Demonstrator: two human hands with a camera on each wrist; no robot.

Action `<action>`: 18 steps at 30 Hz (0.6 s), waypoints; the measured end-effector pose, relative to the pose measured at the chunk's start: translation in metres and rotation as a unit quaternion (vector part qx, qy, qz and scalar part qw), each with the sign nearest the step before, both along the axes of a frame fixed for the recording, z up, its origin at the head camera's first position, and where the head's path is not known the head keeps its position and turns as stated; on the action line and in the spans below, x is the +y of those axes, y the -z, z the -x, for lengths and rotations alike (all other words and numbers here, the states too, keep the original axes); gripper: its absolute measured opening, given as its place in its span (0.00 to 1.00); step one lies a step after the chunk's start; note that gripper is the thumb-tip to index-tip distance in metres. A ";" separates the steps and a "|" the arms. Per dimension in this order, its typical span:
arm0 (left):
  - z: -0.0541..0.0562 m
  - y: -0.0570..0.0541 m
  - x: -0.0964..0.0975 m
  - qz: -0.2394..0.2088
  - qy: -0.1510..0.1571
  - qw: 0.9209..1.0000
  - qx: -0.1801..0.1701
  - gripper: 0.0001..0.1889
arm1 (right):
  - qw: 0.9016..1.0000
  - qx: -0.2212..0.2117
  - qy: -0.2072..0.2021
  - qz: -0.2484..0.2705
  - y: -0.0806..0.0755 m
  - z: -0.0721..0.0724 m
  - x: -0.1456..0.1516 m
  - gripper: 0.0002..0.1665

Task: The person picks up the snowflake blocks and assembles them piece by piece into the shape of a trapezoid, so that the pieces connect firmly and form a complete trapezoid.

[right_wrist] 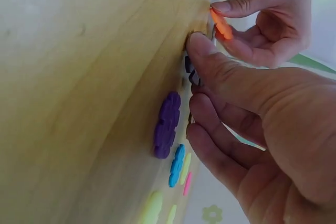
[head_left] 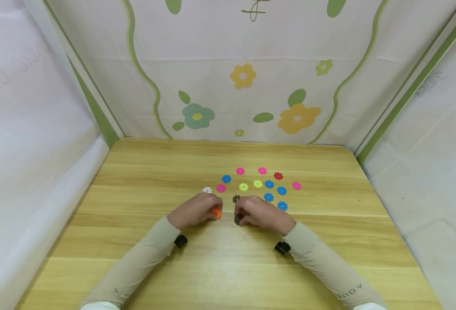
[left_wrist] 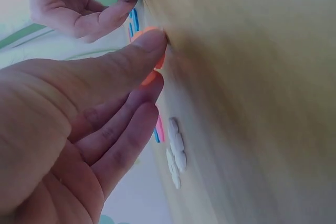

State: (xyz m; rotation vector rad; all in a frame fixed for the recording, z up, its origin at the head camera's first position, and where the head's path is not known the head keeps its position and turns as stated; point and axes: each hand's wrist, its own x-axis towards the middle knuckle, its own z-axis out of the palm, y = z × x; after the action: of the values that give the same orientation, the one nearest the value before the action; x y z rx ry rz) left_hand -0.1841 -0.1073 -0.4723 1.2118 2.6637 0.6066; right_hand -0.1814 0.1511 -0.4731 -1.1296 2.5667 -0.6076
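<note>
Two notched discs are in hand, one per side, low over the counter (head_left: 228, 267); whether they touch it, cannot tell. Left hand (head_left: 196, 211): grip pinches the orange disc (head_left: 217, 213) between thumb and fingers, disc tilted up on edge. Right hand (head_left: 264, 213): grip pinches the dark disc (head_left: 237, 220), much of it hidden by the thumb. Both appear held by part of the rim, probably to leave other notches free. Hands face each other, near but apart, likely to keep the two rims in easy reach. Loose discs (head_left: 243, 187) lie flat beyond: white disc (head_left: 207, 189) just past the left hand, blue discs (head_left: 268, 197) farther right. Gaps between most presumably ease lifting each singly.
</note>
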 end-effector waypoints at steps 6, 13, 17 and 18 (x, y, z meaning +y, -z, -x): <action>-0.004 0.003 -0.002 -0.068 -0.022 0.994 -0.080 0.04 | 0.998 -0.045 0.020 0.050 0.002 -0.003 0.015 0.02; -0.010 0.006 -0.007 -0.155 -0.078 0.956 -0.238 0.03 | 0.994 -0.029 0.022 0.101 0.006 -0.010 0.034 0.02; -0.014 0.002 -0.008 -0.177 -0.104 0.939 -0.278 0.04 | 0.990 -0.015 0.024 0.138 0.004 -0.015 0.040 0.02; -0.015 0.001 -0.008 -0.182 -0.108 0.935 -0.283 0.04 | 0.989 -0.011 0.027 0.146 0.003 -0.016 0.041 0.02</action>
State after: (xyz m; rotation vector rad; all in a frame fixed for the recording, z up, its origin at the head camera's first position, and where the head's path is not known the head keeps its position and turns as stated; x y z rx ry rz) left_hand -0.1688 -0.1150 -0.4731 0.6576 2.2497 1.3055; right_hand -0.1656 0.1921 -0.4765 -1.1335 2.5554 -1.0310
